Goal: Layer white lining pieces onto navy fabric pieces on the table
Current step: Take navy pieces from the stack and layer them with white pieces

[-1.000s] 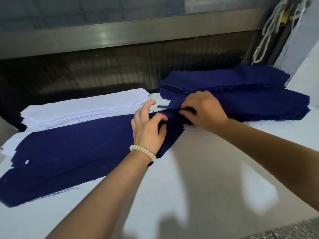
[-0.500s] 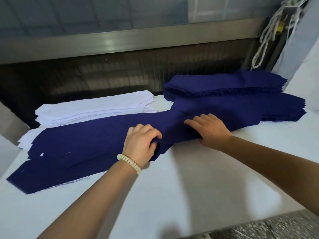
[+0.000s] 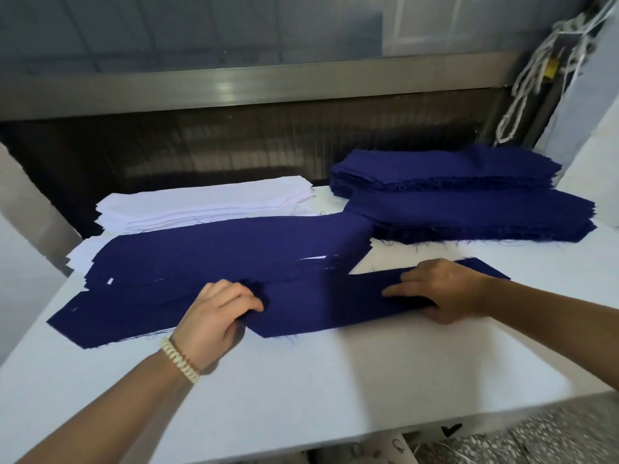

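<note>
A single long navy fabric piece (image 3: 321, 303) lies across the near middle of the white table (image 3: 301, 380). My left hand (image 3: 214, 316) grips its left part, fingers curled into the cloth. My right hand (image 3: 442, 289) pinches its right part, thumb under the near edge. Behind it lies a spread pile of navy pieces (image 3: 207, 259) with white edges showing under it. A stack of white lining pieces (image 3: 201, 205) sits at the back left. Two thick stacks of navy pieces (image 3: 469, 209) sit at the back right.
A dark ribbed opening under a metal rail (image 3: 254, 85) runs along the table's far edge. White cords (image 3: 536, 72) hang at the upper right. Speckled floor (image 3: 536, 437) shows past the table's near right corner.
Both hands have drawn one navy piece off the right stack toward me and laid it across the near middle of the table. The camera view has tilted down a little.
</note>
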### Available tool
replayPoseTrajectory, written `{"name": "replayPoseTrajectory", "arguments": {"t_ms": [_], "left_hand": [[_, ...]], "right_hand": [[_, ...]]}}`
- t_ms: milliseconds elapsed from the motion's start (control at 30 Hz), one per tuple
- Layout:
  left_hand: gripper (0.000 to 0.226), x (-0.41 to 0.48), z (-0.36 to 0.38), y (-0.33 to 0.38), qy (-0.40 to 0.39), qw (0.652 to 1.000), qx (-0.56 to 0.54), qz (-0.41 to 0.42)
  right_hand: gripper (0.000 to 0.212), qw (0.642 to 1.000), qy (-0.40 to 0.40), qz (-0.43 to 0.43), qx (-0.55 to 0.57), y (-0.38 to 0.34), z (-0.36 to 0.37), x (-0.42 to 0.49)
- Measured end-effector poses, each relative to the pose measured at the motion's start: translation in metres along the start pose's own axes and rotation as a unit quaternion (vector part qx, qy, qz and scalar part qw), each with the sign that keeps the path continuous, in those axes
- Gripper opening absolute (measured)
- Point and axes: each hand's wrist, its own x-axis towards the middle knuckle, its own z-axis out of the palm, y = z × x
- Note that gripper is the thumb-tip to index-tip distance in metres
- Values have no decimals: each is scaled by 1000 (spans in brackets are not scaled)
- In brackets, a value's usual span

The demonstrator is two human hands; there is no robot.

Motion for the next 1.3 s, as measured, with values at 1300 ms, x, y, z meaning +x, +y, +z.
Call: {"name": "replayPoseTrajectory", "arguments": {"t_ms": [1300], "left_hand": [[37, -61, -24, -43, 16, 989, -13, -146]], "right_hand": [[34, 976, 187, -72, 80, -60, -28, 48]]}}
